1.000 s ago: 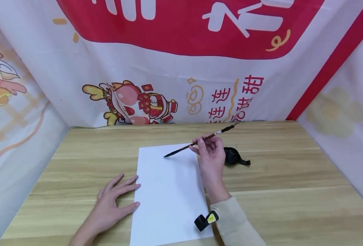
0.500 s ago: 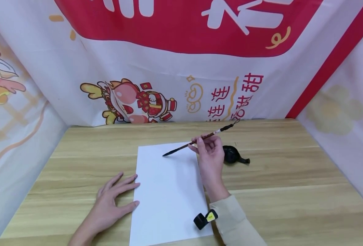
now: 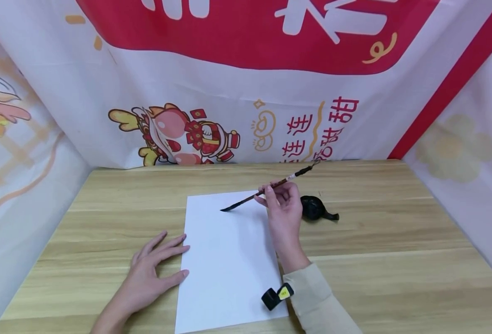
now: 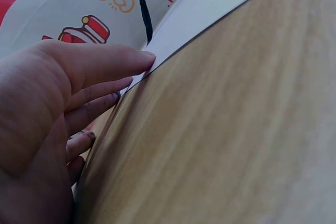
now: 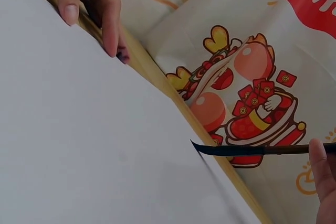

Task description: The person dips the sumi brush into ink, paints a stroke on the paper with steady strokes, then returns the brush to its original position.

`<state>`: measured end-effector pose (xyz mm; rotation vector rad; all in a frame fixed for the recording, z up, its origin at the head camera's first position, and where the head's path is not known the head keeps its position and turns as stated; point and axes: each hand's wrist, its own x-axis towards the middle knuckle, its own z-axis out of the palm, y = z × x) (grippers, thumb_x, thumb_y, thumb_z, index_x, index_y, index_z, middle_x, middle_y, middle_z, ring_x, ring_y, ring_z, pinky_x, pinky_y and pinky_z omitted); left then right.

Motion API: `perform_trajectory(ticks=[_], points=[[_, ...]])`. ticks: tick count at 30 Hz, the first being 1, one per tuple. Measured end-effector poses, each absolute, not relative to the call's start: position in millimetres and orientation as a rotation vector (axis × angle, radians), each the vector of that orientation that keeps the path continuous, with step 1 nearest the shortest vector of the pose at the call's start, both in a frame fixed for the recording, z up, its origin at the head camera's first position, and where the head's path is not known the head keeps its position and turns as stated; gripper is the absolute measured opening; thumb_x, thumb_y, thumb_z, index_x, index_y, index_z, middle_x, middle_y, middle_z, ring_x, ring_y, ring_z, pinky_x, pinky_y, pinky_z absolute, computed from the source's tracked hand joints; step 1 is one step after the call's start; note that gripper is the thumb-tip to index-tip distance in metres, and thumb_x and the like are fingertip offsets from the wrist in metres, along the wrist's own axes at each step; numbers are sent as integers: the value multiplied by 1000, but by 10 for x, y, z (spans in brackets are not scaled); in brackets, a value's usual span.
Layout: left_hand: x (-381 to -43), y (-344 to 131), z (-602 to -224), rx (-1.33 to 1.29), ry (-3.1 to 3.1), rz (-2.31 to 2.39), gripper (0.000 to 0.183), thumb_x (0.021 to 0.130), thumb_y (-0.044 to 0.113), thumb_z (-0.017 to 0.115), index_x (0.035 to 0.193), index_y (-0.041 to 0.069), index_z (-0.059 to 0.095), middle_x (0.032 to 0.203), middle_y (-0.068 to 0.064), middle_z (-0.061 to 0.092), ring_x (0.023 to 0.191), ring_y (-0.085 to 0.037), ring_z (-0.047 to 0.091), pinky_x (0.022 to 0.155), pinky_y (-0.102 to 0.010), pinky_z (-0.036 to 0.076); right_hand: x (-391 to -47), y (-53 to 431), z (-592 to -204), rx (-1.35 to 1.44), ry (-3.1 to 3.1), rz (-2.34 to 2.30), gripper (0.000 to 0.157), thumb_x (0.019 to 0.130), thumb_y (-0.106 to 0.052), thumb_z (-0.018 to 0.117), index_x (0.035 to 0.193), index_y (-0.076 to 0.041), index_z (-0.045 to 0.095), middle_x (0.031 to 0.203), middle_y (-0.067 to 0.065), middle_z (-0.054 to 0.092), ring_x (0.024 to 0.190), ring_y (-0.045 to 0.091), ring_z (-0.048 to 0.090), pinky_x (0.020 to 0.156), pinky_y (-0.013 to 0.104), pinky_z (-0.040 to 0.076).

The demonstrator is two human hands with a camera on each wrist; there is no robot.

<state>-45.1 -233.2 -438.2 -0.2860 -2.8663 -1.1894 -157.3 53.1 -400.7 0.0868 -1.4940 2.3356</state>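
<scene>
A brush (image 3: pixel 279 183) with a dark wooden handle slants across the top of a white sheet of paper (image 3: pixel 225 269). My right hand (image 3: pixel 285 218) pinches its handle between thumb and fingers. In the right wrist view the black bristles (image 5: pixel 226 149) bend at the tip, right at the paper's surface. My left hand (image 3: pixel 150 273) lies at the sheet's left edge with fingers spread, thumb and fingertips touching the paper's margin. In the left wrist view the left thumb (image 4: pixel 115 59) rests over that edge, and dark smudges mark some fingertips.
A black, rounded ink dish (image 3: pixel 314 208) with a short spout-like handle sits right of the right hand. A black camera mount (image 3: pixel 272 298) with a yellow label is at the right sleeve. A printed cloth (image 3: pixel 212 83) rises behind the wooden table (image 3: pixel 387 222).
The brush tip has come down to the paper and its bristles now bend. The right hand has shifted slightly left. The left hand holds its place at the sheet's edge.
</scene>
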Motion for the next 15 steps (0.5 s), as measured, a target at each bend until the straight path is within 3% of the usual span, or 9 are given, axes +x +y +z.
perform_trajectory(ticks=[8,15], points=[[-464,-2344,-4407,-298,-2853,-1197,50,78,43,79,125,34,64,146,12,48,146,-31,19,104,-68,10,-1555,496,-3977,164,-1621,2211,25,93,-4,63,112,7,50,102,22,60,99,35,64,79,40,59],[-464,-2338,-4390,-304,-2854,-1197,50,79,42,79,125,33,64,146,12,48,145,-31,20,104,-67,10,-1529,474,-3973,227,-1701,2134,20,93,-7,62,109,0,54,103,19,60,99,31,65,78,38,59]])
